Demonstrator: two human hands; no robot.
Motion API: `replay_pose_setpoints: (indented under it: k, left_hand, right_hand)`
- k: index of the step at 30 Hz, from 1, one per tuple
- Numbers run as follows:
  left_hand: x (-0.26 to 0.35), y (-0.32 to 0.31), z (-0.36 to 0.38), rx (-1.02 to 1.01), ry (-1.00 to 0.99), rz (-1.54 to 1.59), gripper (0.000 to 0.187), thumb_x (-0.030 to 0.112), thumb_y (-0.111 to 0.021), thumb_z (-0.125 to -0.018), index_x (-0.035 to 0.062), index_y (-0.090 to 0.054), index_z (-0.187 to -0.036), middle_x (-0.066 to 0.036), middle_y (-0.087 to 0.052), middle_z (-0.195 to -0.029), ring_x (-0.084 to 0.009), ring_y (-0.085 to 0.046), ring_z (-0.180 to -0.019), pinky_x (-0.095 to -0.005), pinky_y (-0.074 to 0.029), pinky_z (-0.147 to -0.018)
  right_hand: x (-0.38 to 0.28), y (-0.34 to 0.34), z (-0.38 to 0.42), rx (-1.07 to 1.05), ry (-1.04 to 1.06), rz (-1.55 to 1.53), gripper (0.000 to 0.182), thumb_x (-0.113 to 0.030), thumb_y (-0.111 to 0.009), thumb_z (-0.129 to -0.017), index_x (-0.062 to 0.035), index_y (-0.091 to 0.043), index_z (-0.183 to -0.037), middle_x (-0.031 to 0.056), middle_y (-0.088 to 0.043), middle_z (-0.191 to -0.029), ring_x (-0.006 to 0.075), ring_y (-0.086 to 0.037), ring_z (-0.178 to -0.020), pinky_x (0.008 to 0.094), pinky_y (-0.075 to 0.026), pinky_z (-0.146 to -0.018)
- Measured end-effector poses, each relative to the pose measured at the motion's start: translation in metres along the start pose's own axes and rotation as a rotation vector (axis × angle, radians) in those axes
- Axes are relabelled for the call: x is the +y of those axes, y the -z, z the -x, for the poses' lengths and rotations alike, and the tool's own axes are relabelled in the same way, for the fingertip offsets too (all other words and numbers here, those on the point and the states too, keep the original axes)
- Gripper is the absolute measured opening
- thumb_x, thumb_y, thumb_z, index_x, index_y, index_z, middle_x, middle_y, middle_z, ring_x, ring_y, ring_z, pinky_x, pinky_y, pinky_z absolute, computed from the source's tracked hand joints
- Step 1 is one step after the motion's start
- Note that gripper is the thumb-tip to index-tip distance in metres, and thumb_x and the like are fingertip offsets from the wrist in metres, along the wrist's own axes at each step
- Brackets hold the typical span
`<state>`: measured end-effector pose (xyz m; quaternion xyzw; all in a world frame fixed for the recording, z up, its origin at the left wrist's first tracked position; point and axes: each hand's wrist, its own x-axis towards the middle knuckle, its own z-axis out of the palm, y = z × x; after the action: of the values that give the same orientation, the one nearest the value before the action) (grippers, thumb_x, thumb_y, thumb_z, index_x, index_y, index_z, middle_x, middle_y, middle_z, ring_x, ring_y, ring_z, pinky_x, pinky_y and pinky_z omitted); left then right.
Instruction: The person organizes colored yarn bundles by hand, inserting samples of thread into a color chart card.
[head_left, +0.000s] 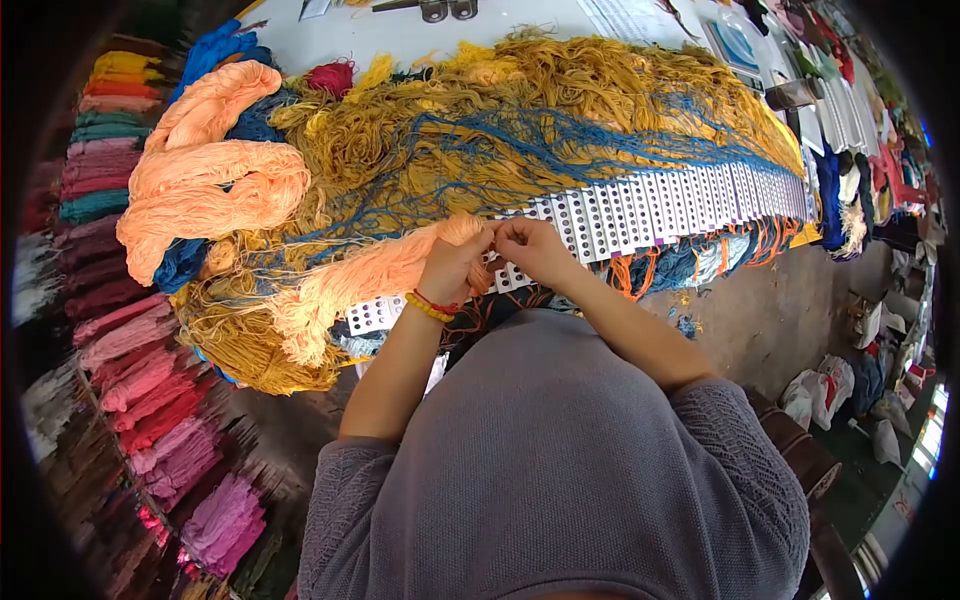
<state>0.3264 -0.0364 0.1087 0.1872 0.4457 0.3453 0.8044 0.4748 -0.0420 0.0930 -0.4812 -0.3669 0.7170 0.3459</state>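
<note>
Right now the peach yarn bundle (375, 272) slants over the near edge of the heap, its loose end spread over white cards with rows of dark holes (630, 212). From where I stand, the left hand (452, 268), a red and a yellow band at its wrist, has its grip clamped on the bundle's upper end. The right hand (535, 250) meets it there, fingertips pinched together; whether they hold a strand is too small to tell. Behind them sprawls mustard yarn (600, 85), with blue strands (560, 145) trailing across it. A thicker peach skein (215, 195) lies folded to the left, and scissors (448, 10) rest on the desk (330, 32) at the far side.
</note>
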Motion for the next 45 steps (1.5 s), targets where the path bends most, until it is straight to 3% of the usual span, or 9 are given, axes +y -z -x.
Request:
replay_pose_setpoints:
  k: [3, 9, 11, 12, 15, 17, 20, 24, 45]
  left_hand:
    - [-0.007, 0.027, -0.005, 0.027, -0.032, 0.023, 0.026, 0.024, -0.048, -0.086, -0.0001, -0.055, -0.094, -0.007, -0.056, -0.087, -0.0150, -0.055, -0.071, -0.0287, -0.048, -0.058]
    - [0.079, 0.107, 0.048, 0.053, -0.350, 0.165, 0.038, 0.037, -0.043, -0.084, 0.0006, -0.053, -0.086, -0.008, -0.056, -0.081, -0.0158, -0.055, -0.078, -0.0256, -0.046, -0.069]
    - [0.119, 0.177, 0.078, 0.618, -0.548, -0.068, 0.028, 0.029, -0.044, -0.084, 0.0028, -0.052, -0.079, -0.001, -0.049, -0.066, -0.0116, -0.047, -0.060, -0.0342, -0.046, -0.072]
    - [0.125, 0.280, 0.093, 0.271, -0.534, 0.416, 0.021, 0.022, -0.044, -0.084, 0.0052, -0.049, -0.073, 0.002, -0.042, -0.060, -0.0092, -0.037, -0.052, -0.0301, -0.044, -0.064]
    - [0.145, 0.263, 0.104, 0.658, -0.610, 0.109, 0.015, 0.018, -0.042, -0.085, 0.0063, -0.048, -0.080, 0.001, -0.043, -0.064, -0.0096, -0.038, -0.053, -0.0243, -0.042, -0.057]
    - [0.107, 0.230, 0.058, 0.453, -0.444, 0.069, 0.016, 0.018, -0.043, -0.084, 0.0043, -0.050, -0.090, 0.001, -0.044, -0.069, -0.0093, -0.042, -0.058, -0.0225, -0.040, -0.055]
    - [0.015, 0.137, -0.014, -0.127, -0.080, 0.113, 0.043, 0.029, -0.046, -0.084, 0.0004, -0.043, -0.115, -0.006, -0.052, -0.096, -0.0130, -0.049, -0.074, -0.0248, -0.042, -0.058]
    - [-0.063, 0.040, -0.064, 0.099, 0.102, -0.273, 0.040, 0.033, -0.049, -0.085, -0.0010, -0.052, -0.104, -0.013, -0.059, -0.093, -0.0205, -0.059, -0.084, -0.0253, -0.044, -0.055]
    - [-0.048, 0.018, -0.078, 0.182, -0.122, -0.749, 0.013, 0.010, -0.054, -0.075, -0.0024, -0.057, -0.072, -0.007, -0.057, -0.060, -0.0168, -0.060, -0.052, -0.0276, -0.045, -0.046]
  right_hand:
    - [0.001, 0.013, -0.003, -0.004, 0.023, 0.406, 0.010, -0.012, -0.054, -0.077, -0.0025, -0.055, -0.081, 0.0053, -0.057, -0.070, 0.0098, -0.053, -0.060, 0.0249, -0.044, -0.054]
    - [-0.056, 0.091, 0.016, -0.386, 0.108, -0.991, 0.015, -0.015, -0.050, -0.075, -0.0088, -0.042, -0.065, -0.0009, -0.037, -0.057, 0.0082, -0.030, -0.043, 0.0239, -0.026, -0.043]
    - [-0.089, 0.160, 0.037, -0.098, 0.311, -0.639, 0.018, -0.013, -0.049, -0.074, -0.0100, -0.037, -0.061, -0.0021, -0.031, -0.054, 0.0083, -0.027, -0.043, 0.0243, -0.026, -0.043]
    - [-0.115, 0.208, 0.051, 0.145, 0.249, -0.538, 0.018, -0.012, -0.049, -0.074, -0.0106, -0.035, -0.062, -0.0021, -0.030, -0.054, 0.0081, -0.029, -0.045, 0.0228, -0.027, -0.045]
    - [-0.149, 0.287, 0.078, 1.174, 0.631, -0.486, 0.025, -0.009, -0.046, -0.079, -0.0116, -0.039, -0.055, -0.0011, -0.038, -0.054, 0.0090, -0.034, -0.048, 0.0230, -0.032, -0.047]
    - [-0.109, 0.308, 0.067, 1.263, 0.445, 0.659, 0.024, -0.022, -0.041, -0.085, -0.0063, -0.049, -0.069, 0.0021, -0.047, -0.059, 0.0117, -0.044, -0.057, 0.0297, -0.037, -0.053]
    - [-0.019, 0.200, -0.009, 0.573, 0.606, 0.349, 0.022, -0.022, -0.045, -0.085, -0.0034, -0.055, -0.089, 0.0029, -0.056, -0.079, 0.0092, -0.048, -0.069, 0.0234, -0.039, -0.063]
    - [0.041, 0.085, -0.023, 0.263, 0.038, 0.429, 0.016, -0.010, -0.055, -0.080, -0.0009, -0.053, -0.093, 0.0083, -0.063, -0.073, 0.0123, -0.060, -0.064, 0.0243, -0.048, -0.056]
    - [0.052, 0.058, -0.027, 0.355, 0.084, 0.792, 0.016, -0.020, -0.057, -0.076, -0.0060, -0.058, -0.084, 0.0098, -0.060, -0.072, 0.0241, -0.059, -0.062, 0.0337, -0.046, -0.056]
